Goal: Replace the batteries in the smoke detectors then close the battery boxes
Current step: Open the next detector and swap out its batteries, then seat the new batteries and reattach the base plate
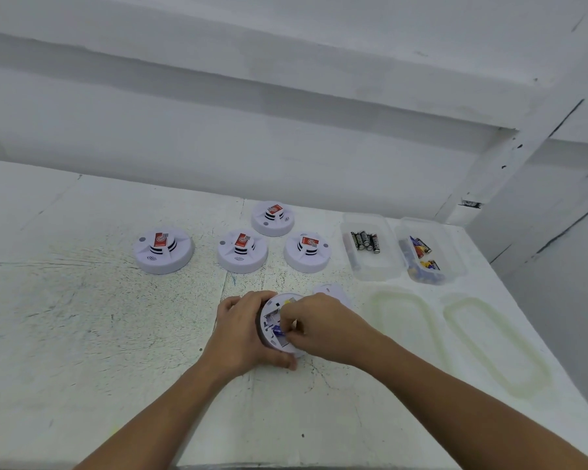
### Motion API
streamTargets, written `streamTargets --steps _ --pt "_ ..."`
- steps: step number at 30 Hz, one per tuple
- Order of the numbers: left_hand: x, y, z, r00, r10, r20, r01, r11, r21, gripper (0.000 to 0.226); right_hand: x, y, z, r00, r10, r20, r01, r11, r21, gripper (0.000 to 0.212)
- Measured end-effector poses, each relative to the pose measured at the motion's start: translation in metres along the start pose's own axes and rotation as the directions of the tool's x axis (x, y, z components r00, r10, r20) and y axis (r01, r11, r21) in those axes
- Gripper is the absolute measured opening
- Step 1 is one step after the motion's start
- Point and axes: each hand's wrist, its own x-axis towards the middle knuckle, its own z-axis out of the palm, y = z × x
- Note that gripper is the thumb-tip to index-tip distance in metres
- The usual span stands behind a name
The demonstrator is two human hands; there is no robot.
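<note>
A white smoke detector [273, 317] lies upside down near the table's front middle, its battery compartment uncovered. My left hand [243, 330] grips its left side and lower rim. My right hand [314, 325] reaches over it from the right, its fingertips pinching a blue and yellow battery [278, 330] in the compartment. Its white back cover [333, 292] lies just behind my right hand, partly hidden. Several more detectors stand upright behind, among them the detector at far left [163, 249], the middle detector [242, 251] and the right detector [307, 251].
A clear box of black batteries [370, 247] and a clear box of blue, yellow and black batteries [428, 251] stand open at the back right. Their two translucent lids [404, 320] [496, 344] lie in front of them. A white wall rises behind the table.
</note>
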Motion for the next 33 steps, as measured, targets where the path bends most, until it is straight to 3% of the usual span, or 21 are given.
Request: streamTargets --steps 2,6,9,12,14,16,18,22,25,29,33 --pt "0.000 -0.001 0.001 1.000 0.001 0.000 -0.001 1.000 -0.007 0.102 0.000 0.004 -0.004 0.993 0.115 -0.019 -0.108 0.969 0.224 0.009" --pt "-0.002 0.002 0.000 1.000 -0.016 -0.015 0.015 0.999 -0.043 0.102 0.004 0.022 -0.018 0.948 0.320 0.006 -0.226 0.656 0.720 0.013" --pt "-0.003 0.005 -0.001 1.000 -0.012 -0.021 0.012 0.999 -0.034 0.101 0.012 0.046 -0.039 0.880 0.468 -0.079 -0.186 0.494 0.849 0.014" --pt "-0.003 0.005 -0.001 1.000 -0.011 -0.020 0.010 1.000 -0.026 0.099 0.021 0.076 -0.063 0.771 0.614 -0.170 -0.121 0.403 0.907 0.015" --pt "-0.002 0.004 0.000 1.000 -0.013 -0.015 0.012 1.000 -0.024 0.099 0.025 0.101 -0.074 0.682 0.699 -0.216 -0.152 0.424 0.893 0.016" --pt "-0.002 0.004 0.001 1.000 0.000 -0.021 0.000 1.000 -0.021 0.094 0.028 0.123 -0.079 0.600 0.749 -0.282 -0.260 0.515 0.817 0.016" --pt "-0.002 0.005 0.001 1.000 0.009 -0.028 -0.010 1.000 -0.023 0.089 0.030 0.137 -0.078 0.561 0.753 -0.342 -0.392 0.606 0.692 0.015" --pt "-0.001 0.005 0.001 0.999 0.008 -0.031 -0.008 1.000 -0.016 0.091 0.040 0.155 -0.066 0.593 0.765 -0.252 -0.583 0.624 0.521 0.008" --pt "-0.001 0.005 0.001 0.999 0.008 -0.032 -0.009 1.000 -0.017 0.091 0.050 0.158 -0.060 0.613 0.763 -0.206 -0.672 0.640 0.372 0.015" --pt "-0.001 0.006 0.001 1.000 0.008 -0.029 -0.008 1.000 -0.011 0.091 0.058 0.154 -0.055 0.609 0.770 -0.190 -0.721 0.638 0.272 0.041" --pt "-0.002 0.008 0.000 0.999 0.007 -0.032 -0.007 1.000 -0.016 0.089 0.065 0.158 -0.051 0.610 0.774 -0.172 -0.725 0.632 0.274 0.043"
